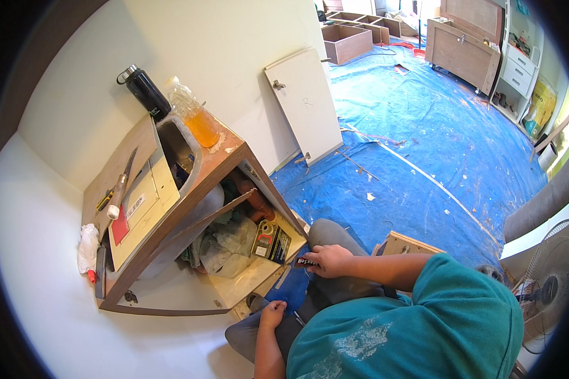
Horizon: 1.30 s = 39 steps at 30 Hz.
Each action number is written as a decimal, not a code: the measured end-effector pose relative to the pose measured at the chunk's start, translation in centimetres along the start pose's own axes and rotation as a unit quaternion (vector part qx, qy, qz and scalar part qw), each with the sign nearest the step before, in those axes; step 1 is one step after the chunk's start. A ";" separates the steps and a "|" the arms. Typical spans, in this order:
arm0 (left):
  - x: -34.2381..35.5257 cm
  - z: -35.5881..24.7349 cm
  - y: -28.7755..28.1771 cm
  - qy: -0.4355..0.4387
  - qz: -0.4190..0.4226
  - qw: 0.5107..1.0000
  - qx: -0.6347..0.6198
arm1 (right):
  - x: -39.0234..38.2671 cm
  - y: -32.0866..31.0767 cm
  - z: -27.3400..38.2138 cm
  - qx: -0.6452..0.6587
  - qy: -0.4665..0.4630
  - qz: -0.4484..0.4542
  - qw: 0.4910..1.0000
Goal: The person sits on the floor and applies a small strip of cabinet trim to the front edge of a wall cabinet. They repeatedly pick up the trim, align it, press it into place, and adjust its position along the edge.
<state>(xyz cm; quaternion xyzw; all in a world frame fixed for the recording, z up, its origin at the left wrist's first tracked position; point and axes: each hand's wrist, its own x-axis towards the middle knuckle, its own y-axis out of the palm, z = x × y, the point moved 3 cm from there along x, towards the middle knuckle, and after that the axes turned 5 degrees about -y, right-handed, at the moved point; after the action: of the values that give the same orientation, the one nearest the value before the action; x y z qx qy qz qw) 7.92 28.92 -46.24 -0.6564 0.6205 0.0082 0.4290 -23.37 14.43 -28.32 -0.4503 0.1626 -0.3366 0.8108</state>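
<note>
My right hand (333,260) is closed around one end of a small dark packet with pale lettering (305,262), held above my lap beside the cabinet opening. My left hand (273,312) rests low near my knee with its fingers curled; what is in them, if anything, is hidden. A thin light-coloured stick-like thing (299,318) lies close to it on my trousers. In front of me stands a wooden cabinet (196,182) with its front open. Inside sit a black and yellow box (271,242), crumpled clear plastic (224,249) and orange-brown pipe (254,201).
On the cabinet top stand a black bottle (146,93) and a plastic bottle of orange liquid (199,123), near a handsaw (125,180). A white door panel (306,104) leans on the wall. Blue sheeting (411,151) covers the floor. A fan (547,290) stands at right.
</note>
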 end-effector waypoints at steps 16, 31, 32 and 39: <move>-0.1 0.0 0.1 -0.034 0.023 0.999 -0.018 | 0.1 0.1 0.0 -0.010 0.002 0.027 1.000; -1.0 -0.9 -0.6 -0.044 0.020 0.999 0.006 | 0.4 0.0 0.3 0.002 0.011 0.007 1.000; -0.8 -0.3 -0.5 -0.031 0.017 0.999 0.012 | 0.7 0.1 0.8 0.003 0.004 0.013 1.000; -1.3 -2.1 -0.7 0.055 -0.058 0.996 0.030 | 0.5 0.4 0.6 0.066 -0.018 -0.061 0.996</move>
<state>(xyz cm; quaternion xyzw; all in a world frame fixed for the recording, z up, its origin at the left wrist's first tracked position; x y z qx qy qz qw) 7.05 28.66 -43.83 -0.6776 0.6039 -0.0720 0.4135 -22.54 14.63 -28.31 -0.4109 0.0976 -0.3867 0.8198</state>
